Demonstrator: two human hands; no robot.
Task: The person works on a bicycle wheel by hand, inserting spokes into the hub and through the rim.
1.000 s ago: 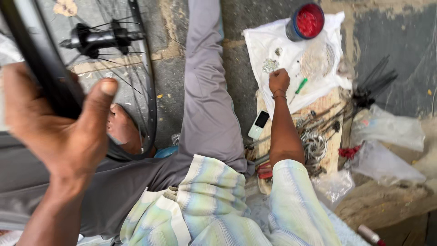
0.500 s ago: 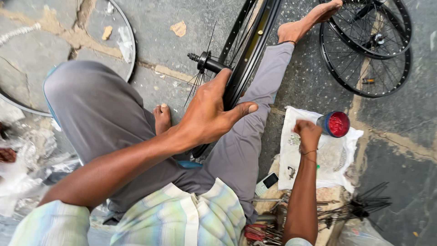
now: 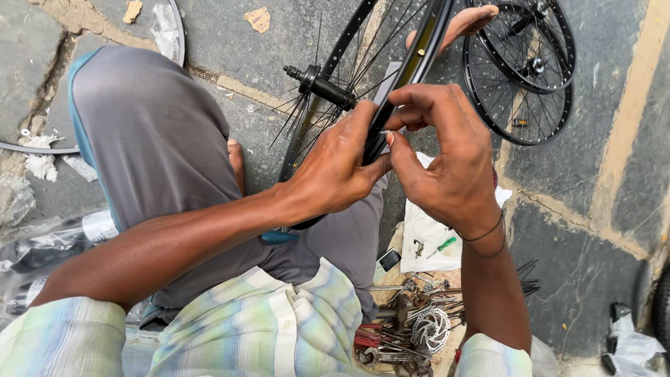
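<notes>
Centre frame: left hand [image 3: 338, 174] grips the rim [image 3: 412, 66]; right hand [image 3: 443, 157] pinches a small part against it, spokes [image 3: 328, 115] partly fitted.

— Any packaging or screens here?
— A dark phone [image 3: 389, 260] lies screen-up on the floor beside the white plastic bag [image 3: 426, 237]. Clear crumpled plastic wrapping [image 3: 42, 244] sits at the left edge.
</notes>
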